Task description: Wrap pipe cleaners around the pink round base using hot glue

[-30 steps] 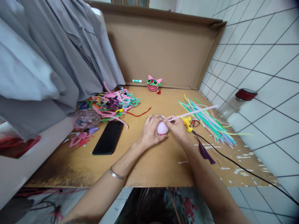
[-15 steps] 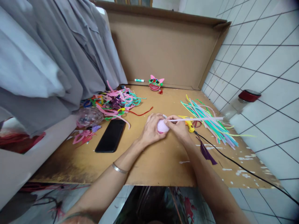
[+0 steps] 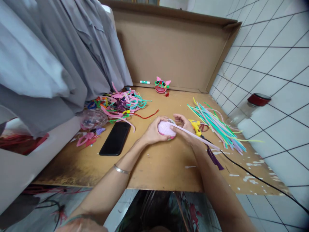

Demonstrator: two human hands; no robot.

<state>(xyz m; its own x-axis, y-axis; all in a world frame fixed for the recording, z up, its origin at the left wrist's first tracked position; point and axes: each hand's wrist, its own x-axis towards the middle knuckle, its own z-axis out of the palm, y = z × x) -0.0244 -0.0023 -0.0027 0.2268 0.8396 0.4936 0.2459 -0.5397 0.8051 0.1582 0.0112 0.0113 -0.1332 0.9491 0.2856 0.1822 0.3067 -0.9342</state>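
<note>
My left hand point(image 3: 154, 130) is wrapped round a small rounded body point(image 3: 166, 128) covered in tight windings of pale lilac pipe cleaner, with pink along its lower edge. A loose length of lilac pipe cleaner point(image 3: 193, 135) runs from the ball's right side down to the right, across my right hand point(image 3: 184, 127). That hand's fingers are spread apart beside the ball, and its thumb touches the ball near where the loose length leaves it. A yellow glue gun point(image 3: 196, 127) lies just right of my right hand, partly hidden by it.
Straight pipe cleaners point(image 3: 217, 124) lie heaped at right, near a red-lidded jar point(image 3: 251, 108). A tangled pile of pipe cleaners point(image 3: 125, 100) and a phone point(image 3: 114, 138) are at left. A colourful animal head point(image 3: 162, 85) and glue stick point(image 3: 145, 82) stand by the cardboard point(image 3: 169, 51). A black cord point(image 3: 248, 170) crosses the right.
My right fingers have spread from their pinch at the ball. The loose pipe cleaner has swung from nearly level to slanting down right. The ball has turned in my left hand.
</note>
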